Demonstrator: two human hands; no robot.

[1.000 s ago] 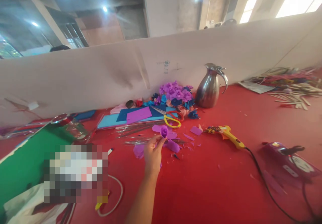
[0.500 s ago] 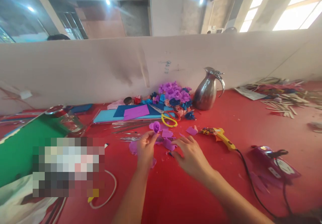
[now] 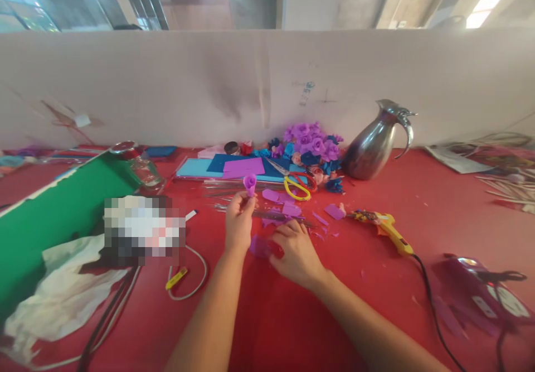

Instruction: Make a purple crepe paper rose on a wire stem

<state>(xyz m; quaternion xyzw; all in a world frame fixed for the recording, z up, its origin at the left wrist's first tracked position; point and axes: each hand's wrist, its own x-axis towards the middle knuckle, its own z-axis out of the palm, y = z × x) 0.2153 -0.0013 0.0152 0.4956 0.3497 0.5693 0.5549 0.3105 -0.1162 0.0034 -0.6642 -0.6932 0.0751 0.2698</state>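
My left hand (image 3: 239, 224) is closed, with thumb and fingertips pinching the base of a small purple paper rose (image 3: 249, 184), held upright above the table. To its right, my right hand (image 3: 297, 254) is low over the table, its thumb and curled fingers apart. A loose purple paper petal (image 3: 259, 246) lies beside those fingertips; whether they touch it I cannot tell. Several cut purple paper pieces (image 3: 291, 209) and scraps are scattered just beyond the right hand. Behind them rest scissors (image 3: 297, 189) with yellow and red handles.
Finished paper flowers (image 3: 311, 140) are heaped by the wall beside a steel jug (image 3: 371, 143). Coloured paper sheets (image 3: 243, 167) lie left of them. A yellow glue gun (image 3: 393, 232) and its cord lie right, near a purple power strip (image 3: 487, 288). A green panel (image 3: 62, 210) stands left.
The view has turned left and tilted down. My right hand has moved closer to my left, towards a loose petal. The left hand still holds the paper rose upright.
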